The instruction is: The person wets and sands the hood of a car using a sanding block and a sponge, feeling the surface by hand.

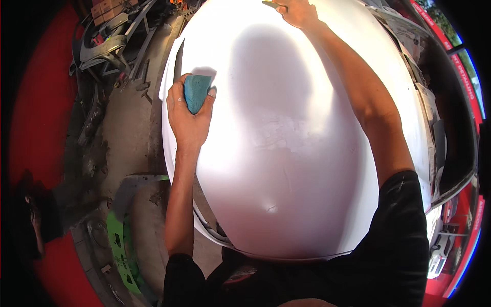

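Observation:
A large white, smoothly curved car hood [286, 204] fills the middle, its surface glossy with bright glare and a broad shadow. Near its left edge, my left hand [189, 117] is closed around a teal sponge [197, 91], thumb on the right side and fingers on the left. At the far end, my right hand [299, 13] rests low over the hood with its arm stretched out. A thin yellow-green piece [269, 4] shows at its fingertips, partly cut off by the top of the view. A few small marks and wet-looking streaks lie on the near half of the hood.
Loose car parts [105, 51] and stacked boxes [110, 9] stand at the far left. A green and grey panel [120, 250] lies on the floor at lower left. Paper masking [409, 41] covers the car's right side, beside a dark opening [458, 143].

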A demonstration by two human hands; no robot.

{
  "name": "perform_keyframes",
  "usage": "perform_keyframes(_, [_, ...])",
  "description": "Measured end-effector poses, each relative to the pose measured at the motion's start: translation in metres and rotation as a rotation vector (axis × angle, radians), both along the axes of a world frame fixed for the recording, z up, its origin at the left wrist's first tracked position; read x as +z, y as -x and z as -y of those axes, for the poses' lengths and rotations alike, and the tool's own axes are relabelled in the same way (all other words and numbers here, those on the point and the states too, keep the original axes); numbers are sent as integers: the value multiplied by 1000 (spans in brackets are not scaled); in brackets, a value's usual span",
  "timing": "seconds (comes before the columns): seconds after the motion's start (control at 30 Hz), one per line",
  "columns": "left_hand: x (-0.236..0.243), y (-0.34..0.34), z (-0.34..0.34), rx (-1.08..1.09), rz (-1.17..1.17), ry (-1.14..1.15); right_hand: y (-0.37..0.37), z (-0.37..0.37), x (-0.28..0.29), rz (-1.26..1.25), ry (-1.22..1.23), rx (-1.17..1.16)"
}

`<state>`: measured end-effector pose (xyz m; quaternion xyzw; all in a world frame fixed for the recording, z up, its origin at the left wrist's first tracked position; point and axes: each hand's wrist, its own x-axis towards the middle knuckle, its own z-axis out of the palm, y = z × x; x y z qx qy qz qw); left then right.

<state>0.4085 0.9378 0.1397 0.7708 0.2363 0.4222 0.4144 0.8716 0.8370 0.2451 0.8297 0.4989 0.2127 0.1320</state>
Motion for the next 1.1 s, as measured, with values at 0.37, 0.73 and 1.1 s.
perform_keyframes(0.37, [-6,19,-17,209,-222,-204,316,141,19,-285,-196,158])
perform_keyframes(0.73, [105,-76,220,-258,-261,-387,319,323,69,-1317,-1347,-4])
perform_keyframes(1.1, [120,-128,286,-431,353,237,245,346,62,-1871,-1649,517])
